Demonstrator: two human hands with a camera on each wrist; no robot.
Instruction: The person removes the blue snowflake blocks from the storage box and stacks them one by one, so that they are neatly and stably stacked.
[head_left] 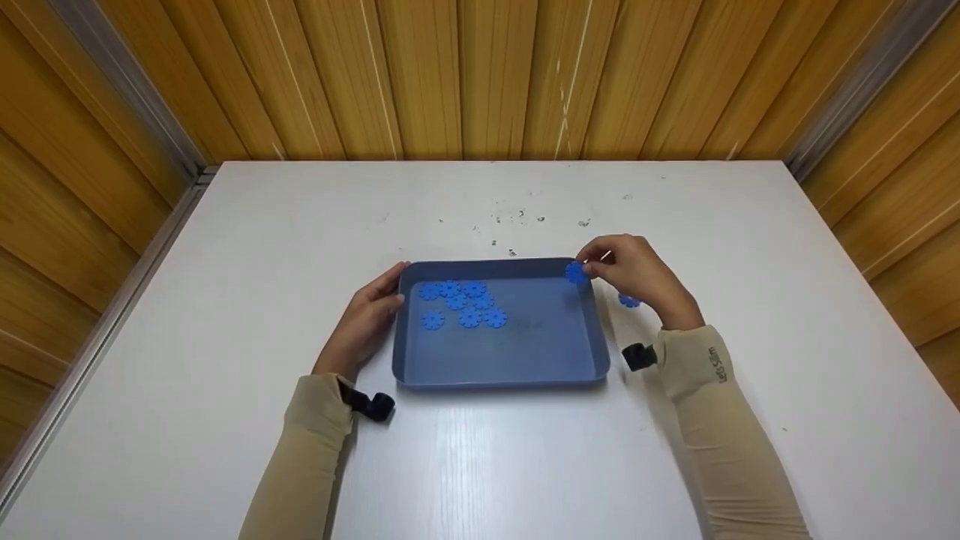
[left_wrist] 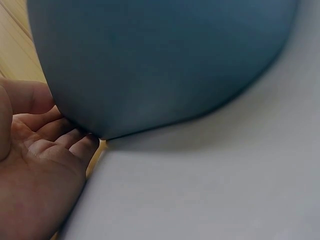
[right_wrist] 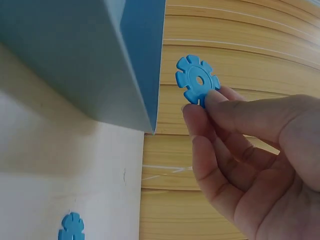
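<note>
A blue notched plastic disc (right_wrist: 200,80) with a hole in its middle is pinched between the thumb and fingertips of my right hand (head_left: 630,266). In the head view this disc overlaps the far right corner of a shallow blue-grey tray (head_left: 495,386). My left hand (head_left: 367,319) holds the tray by its left side, thumb near the rim and fingers at the far left corner. Several more blue notched discs (head_left: 470,318) lie in the tray's left half, some overlapping. Another such disc (head_left: 628,301) is on the table beside the tray, partly hidden by my right hand.
The tray stands on a white table (head_left: 487,465) with small dark marks beyond it. Yellow wood-patterned panels (head_left: 495,82) rise behind the table and at both sides. Black wrist cameras (head_left: 639,357) stick out from both beige sleeves.
</note>
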